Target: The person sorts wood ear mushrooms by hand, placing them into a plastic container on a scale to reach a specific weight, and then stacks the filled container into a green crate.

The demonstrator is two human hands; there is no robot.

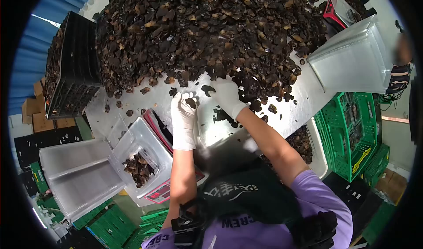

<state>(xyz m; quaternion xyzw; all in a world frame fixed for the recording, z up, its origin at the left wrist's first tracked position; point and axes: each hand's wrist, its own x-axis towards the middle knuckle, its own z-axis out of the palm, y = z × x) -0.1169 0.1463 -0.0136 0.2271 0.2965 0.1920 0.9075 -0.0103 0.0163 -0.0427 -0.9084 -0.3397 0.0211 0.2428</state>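
A large heap of dark wood ear mushrooms (207,33) covers the far side of a shiny metal table (286,123). My left hand (183,116), in a white glove, is closed with a dark piece of wood ear mushroom (191,102) at its curled fingertips. To the right, my right hand (227,98), gloved as well, reaches the near edge of the heap. Its fingers pinch another dark piece (207,90). Small loose pieces (224,116) lie on the metal below this hand.
At the left, an open clear plastic box (152,149) with some mushrooms in it stands on a scale (158,195). Stacked clear boxes (83,178) flank it; more clear boxes (352,57) are at the right. A black crate (72,77) stands far left, green crates (348,134) right.
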